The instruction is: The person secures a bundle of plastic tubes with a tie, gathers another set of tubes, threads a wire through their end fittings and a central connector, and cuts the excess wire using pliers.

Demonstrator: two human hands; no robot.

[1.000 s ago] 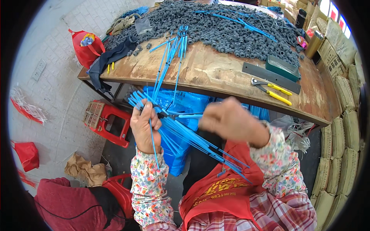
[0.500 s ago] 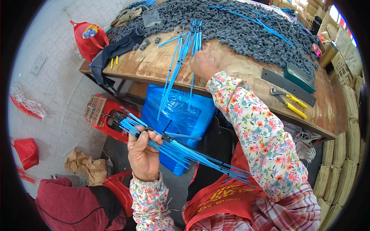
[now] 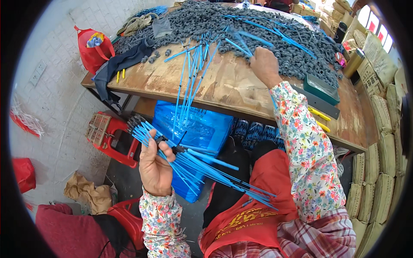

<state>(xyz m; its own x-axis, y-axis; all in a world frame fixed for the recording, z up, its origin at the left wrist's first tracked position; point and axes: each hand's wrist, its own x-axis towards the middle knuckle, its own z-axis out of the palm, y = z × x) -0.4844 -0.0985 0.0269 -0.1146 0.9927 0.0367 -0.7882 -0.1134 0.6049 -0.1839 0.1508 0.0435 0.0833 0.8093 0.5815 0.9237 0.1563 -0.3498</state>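
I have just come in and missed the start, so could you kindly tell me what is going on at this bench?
A person in flowered sleeves is working with thin blue rods. The left hand grips a bundle of blue rods with dark caps on their upper ends, held low in front of the wooden table. The right hand is stretched out over the table, at the edge of a big heap of small grey rings. More loose blue rods lie across the tabletop.

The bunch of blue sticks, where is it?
In the head view, the bunch of blue sticks is in the left hand, low and left, below the wooden table, before the blue bag.
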